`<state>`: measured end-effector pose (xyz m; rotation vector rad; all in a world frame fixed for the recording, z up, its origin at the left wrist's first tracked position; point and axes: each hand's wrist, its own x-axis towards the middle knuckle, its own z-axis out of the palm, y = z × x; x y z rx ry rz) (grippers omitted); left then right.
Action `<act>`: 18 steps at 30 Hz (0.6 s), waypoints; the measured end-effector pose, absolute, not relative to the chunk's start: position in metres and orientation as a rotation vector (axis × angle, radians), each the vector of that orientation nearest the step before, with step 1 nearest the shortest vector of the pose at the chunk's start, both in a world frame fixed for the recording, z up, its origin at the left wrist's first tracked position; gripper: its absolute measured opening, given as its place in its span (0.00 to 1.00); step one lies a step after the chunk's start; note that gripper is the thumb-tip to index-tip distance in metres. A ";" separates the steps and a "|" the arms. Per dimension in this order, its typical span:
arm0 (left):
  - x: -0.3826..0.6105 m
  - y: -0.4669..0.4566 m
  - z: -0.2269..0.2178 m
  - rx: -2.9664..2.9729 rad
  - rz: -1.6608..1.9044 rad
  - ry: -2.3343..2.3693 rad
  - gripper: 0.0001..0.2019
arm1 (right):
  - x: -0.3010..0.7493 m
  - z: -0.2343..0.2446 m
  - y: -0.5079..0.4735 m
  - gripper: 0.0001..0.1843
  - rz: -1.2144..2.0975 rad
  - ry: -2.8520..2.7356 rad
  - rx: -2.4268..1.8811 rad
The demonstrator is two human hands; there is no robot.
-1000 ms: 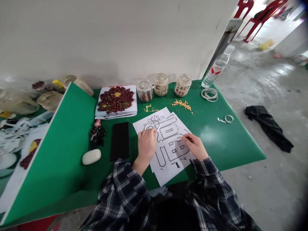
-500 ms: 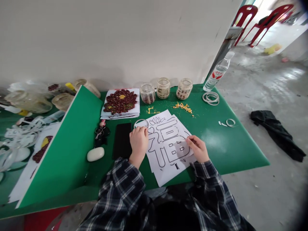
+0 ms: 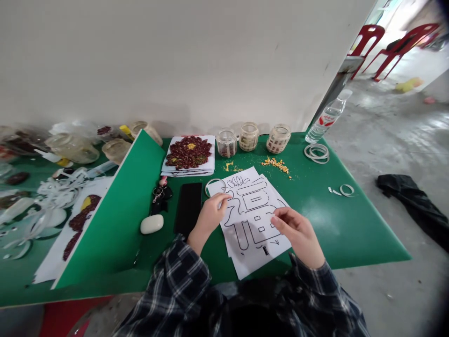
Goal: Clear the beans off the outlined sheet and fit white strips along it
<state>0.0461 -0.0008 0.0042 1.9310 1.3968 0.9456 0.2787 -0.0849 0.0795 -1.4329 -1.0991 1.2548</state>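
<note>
Sheets of white paper (image 3: pixel 242 262) lie slightly askew on the green table, the top one drawn with a large outlined character and a flower shape. My left hand (image 3: pixel 210 215) is over the paper's left edge, its fingers curled and pinched; what they hold, if anything, is too small to make out. Just beyond it lies a roll of clear tape (image 3: pixel 206 188), partly hidden by that hand. My right hand (image 3: pixel 300 234) hovers over the paper's right side, thumb and forefinger pressed together, with nothing clearly visible between them.
Behind the paper are loose corn kernels (image 3: pixel 277 164) and three glass jars (image 3: pixel 227 149). Left stand a phone (image 3: pixel 188 208), keys (image 3: pixel 159 201), a white case (image 3: pixel 152 224) and a bean flower picture (image 3: pixel 189 153). A green divider (image 3: pixel 105 229), water bottle (image 3: pixel 328 119) and tape rolls (image 3: pixel 316 153) flank these.
My left hand has come away from the tape roll, moving right over the paper. My right hand has turned and shifted towards me. The whole view has swung a little left.
</note>
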 end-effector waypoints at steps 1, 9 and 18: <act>0.046 -0.001 0.003 2.011 0.877 1.420 0.13 | 0.271 0.088 -0.082 0.16 1.274 -1.130 -1.424; 0.040 0.005 -0.003 1.918 0.856 1.673 0.15 | 0.216 0.061 0.009 0.11 1.185 -1.453 -1.494; 0.042 0.005 -0.008 1.920 0.859 1.681 0.17 | 0.206 0.001 0.056 0.09 1.194 -1.565 -1.672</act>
